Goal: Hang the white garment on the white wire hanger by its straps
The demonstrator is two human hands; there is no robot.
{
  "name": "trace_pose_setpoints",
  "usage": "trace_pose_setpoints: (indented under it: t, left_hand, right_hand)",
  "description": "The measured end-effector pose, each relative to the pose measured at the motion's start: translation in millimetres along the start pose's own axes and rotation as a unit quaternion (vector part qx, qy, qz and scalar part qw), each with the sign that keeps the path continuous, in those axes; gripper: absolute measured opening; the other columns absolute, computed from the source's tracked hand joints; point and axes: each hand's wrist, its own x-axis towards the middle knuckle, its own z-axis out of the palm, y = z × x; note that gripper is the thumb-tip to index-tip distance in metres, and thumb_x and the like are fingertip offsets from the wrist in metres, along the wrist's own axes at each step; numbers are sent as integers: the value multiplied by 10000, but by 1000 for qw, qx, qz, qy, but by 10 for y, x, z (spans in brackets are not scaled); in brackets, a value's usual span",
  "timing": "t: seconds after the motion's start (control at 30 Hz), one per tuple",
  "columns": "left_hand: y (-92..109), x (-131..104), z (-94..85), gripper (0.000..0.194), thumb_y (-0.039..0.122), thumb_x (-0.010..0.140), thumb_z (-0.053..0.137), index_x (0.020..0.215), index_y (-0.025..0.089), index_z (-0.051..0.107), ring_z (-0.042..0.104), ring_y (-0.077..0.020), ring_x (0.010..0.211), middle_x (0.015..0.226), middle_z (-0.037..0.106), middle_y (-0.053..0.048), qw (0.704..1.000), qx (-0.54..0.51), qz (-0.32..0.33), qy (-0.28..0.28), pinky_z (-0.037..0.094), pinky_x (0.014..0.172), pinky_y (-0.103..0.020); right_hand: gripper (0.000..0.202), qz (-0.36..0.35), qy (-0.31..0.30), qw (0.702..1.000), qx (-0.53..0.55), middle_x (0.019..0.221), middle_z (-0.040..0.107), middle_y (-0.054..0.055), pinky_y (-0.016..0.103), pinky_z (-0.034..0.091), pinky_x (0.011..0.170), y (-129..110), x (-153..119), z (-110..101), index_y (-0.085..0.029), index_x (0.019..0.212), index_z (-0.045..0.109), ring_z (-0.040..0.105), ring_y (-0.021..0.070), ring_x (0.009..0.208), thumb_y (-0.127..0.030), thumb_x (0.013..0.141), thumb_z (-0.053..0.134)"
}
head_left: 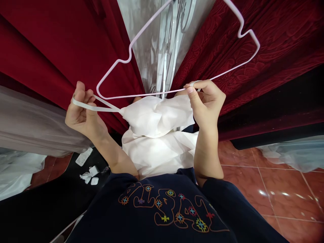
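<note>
A pale pink hanger (141, 96) hangs in front of me, its lower bar running between my hands. White fabric (157, 116) drapes below the bar and over my lap. At the left, my left hand (84, 111) has a white strap (101, 108) looped round its fingers, stretched out from the fabric's left corner. My right hand (206, 101) pinches the hanger's bar at the right, with another white strap (194, 83) over its index finger. The fabric's right corner is partly hidden behind that hand.
Red drapes (50, 44) hang on both sides, with grey-white cloth between them. A black surface (50, 209) at the lower left bears a white charger (93, 171) and small items. Red floor tiles (240, 179) show at the right.
</note>
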Motion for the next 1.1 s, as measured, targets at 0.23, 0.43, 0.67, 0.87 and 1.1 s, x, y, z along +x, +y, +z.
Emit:
trace_pose_setpoints:
  t: [0.23, 0.43, 0.67, 0.87, 1.1]
  left_hand:
    - [295, 205, 194, 133, 188, 1050, 878, 1169, 247, 889, 800, -196, 1075, 1134, 853, 16, 988, 69, -49, -130, 658, 1009, -381]
    - [352, 473, 466, 79, 242, 1080, 842, 1128, 181, 854, 786, -229, 1003, 1072, 813, -43, 961, 126, -46, -242, 655, 924, -408]
    - [43, 752, 559, 238, 334, 972, 959, 898, 181, 792, 582, -140, 688, 773, 644, -7, 945, 132, -14, -298, 539, 624, -272]
    - [-18, 785, 543, 220, 305, 982, 948, 1120, 156, 864, 675, -133, 699, 881, 731, -36, 932, 102, -69, -340, 581, 602, -253]
    - [-110, 212, 687, 131, 121, 1144, 581, 1162, 141, 709, 700, -93, 678, 844, 758, -9, 979, -132, -155, 11, 572, 624, -189]
  right_hand:
    - [281, 11, -1, 1000, -6, 938, 768, 0, 299, 594, 774, 4, -47, 51, -238, 927, 768, 729, 128, 900, -509, 1001, 779]
    - [265, 7, 3, 1000, 3, 943, 765, -6, 297, 571, 765, 14, -65, 72, -229, 945, 765, 692, 101, 811, -484, 1014, 775]
    - [236, -7, -3, 1000, 20, 976, 766, -8, 314, 571, 853, -8, -133, 173, -237, 950, 751, 713, 115, 938, -454, 1040, 750]
    - [236, -14, -4, 1000, 13, 959, 754, -11, 297, 527, 746, 14, -106, 136, -234, 949, 728, 689, 110, 869, -450, 1039, 751]
    - [164, -43, 2, 999, 6, 993, 772, -3, 307, 538, 783, 12, -155, 183, -243, 971, 747, 705, 122, 919, -388, 1048, 744]
